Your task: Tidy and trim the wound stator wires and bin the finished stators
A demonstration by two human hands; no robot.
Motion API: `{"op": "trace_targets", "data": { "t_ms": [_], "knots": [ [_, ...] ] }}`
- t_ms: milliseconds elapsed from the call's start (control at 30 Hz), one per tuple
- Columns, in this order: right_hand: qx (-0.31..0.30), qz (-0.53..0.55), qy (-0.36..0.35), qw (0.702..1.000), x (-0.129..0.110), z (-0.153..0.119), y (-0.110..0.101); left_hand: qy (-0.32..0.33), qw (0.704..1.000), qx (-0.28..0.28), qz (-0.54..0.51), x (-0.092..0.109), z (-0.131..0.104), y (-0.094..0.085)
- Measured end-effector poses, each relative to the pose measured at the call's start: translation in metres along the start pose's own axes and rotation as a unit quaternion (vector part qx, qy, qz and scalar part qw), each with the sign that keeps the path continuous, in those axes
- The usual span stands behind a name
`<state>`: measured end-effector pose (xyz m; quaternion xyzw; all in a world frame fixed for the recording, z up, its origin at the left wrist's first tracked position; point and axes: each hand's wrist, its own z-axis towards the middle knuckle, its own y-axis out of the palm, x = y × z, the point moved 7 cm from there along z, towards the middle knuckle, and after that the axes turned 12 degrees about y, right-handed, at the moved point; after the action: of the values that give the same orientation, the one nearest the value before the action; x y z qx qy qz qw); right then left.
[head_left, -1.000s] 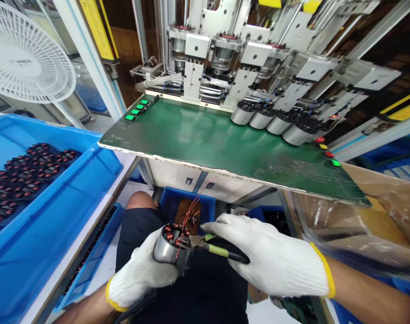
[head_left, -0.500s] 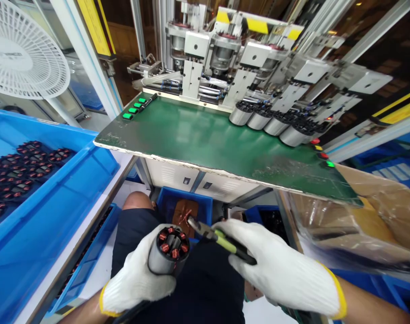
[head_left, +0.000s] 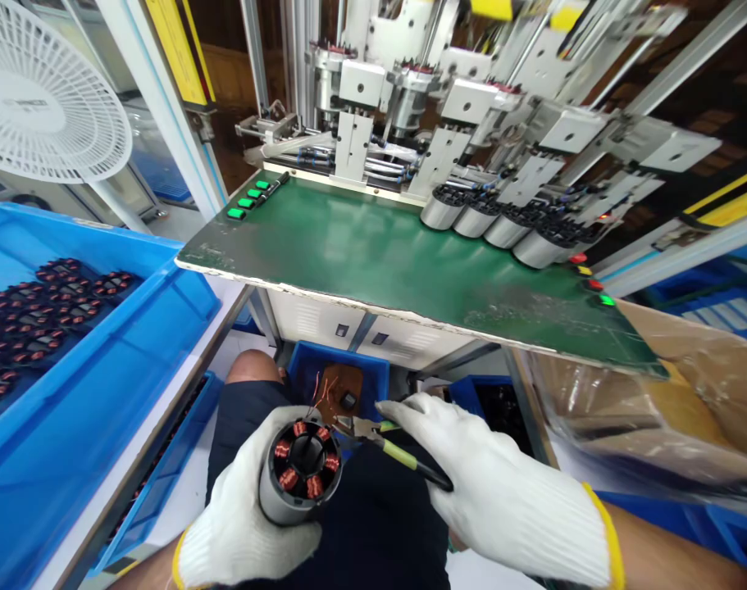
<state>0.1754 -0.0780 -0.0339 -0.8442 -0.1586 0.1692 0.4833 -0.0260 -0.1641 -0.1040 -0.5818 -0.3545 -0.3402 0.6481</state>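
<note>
My left hand, in a white knit glove, is wrapped round a motor stator, a grey metal cylinder with copper coils set in black inside it. Its coil end faces up towards me. Thin copper wires rise from its far rim. My gloved right hand grips cutting pliers with green and black handles. The handles are spread and the jaws stand apart at the stator's far right edge. Whether a wire lies between the jaws is hard to see.
Below the hands stands a blue bin with a brown bottom. A green-topped workbench lies ahead, with several finished-looking stators by a machine. Left is a large blue crate of wound cores; right, a plastic-lined carton.
The stator has turned in my left hand and its coil face now shows more fully. The pliers have come down to its rim, their handles spread wider. Machine parts at the back have shifted.
</note>
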Motion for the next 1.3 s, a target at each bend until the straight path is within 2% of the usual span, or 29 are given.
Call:
{"op": "trace_targets", "data": {
  "t_ms": [200, 300, 433, 467, 600, 633, 867, 967, 1033, 1100, 1200, 1300],
  "knots": [
    [0.019, -0.013, -0.015, 1.000, -0.002, 0.001, 0.006, 0.008, 1.000, -0.017, -0.006, 0.007, 0.005, 0.000],
    [0.016, 0.018, -0.014, 1.000, 0.001, 0.003, 0.008, 0.000, 1.000, -0.018, 0.007, 0.005, 0.005, 0.000],
    [-0.093, 0.149, -0.034, 0.984, 0.000, 0.005, 0.014, 0.000, 1.000, -0.010, 0.024, 0.005, 0.004, 0.000],
    [-0.096, 0.159, -0.028, 0.982, 0.000, 0.006, 0.014, 0.001, 1.000, -0.006, 0.030, 0.005, 0.004, 0.000],
    [0.018, 0.068, 0.012, 0.997, 0.005, 0.005, 0.008, 0.015, 0.999, 0.006, 0.046, 0.010, 0.005, -0.004],
    [0.027, 0.048, 0.014, 0.998, 0.003, 0.004, 0.010, 0.024, 0.999, 0.005, 0.046, 0.012, 0.006, -0.005],
    [0.038, 0.009, -0.005, 0.999, -0.012, 0.002, 0.012, 0.062, 0.997, -0.021, 0.044, 0.019, 0.009, 0.001],
    [0.041, -0.003, -0.022, 0.999, -0.018, 0.001, 0.013, 0.061, 0.997, -0.016, 0.049, 0.019, 0.008, 0.002],
    [0.040, -0.024, -0.036, 0.998, -0.020, 0.005, 0.017, 0.059, 0.996, -0.038, 0.048, 0.018, 0.008, 0.004],
    [0.057, -0.074, -0.011, 0.996, -0.015, 0.015, 0.020, 0.049, 0.995, -0.075, 0.045, 0.015, 0.007, 0.006],
    [0.127, -0.176, 0.039, 0.975, -0.002, 0.031, 0.012, 0.007, 0.994, -0.101, 0.030, 0.004, 0.004, 0.006],
    [0.196, -0.187, -0.016, 0.962, 0.002, 0.036, -0.012, -0.054, 0.993, -0.097, -0.042, -0.010, -0.003, 0.007]
  ]
}}
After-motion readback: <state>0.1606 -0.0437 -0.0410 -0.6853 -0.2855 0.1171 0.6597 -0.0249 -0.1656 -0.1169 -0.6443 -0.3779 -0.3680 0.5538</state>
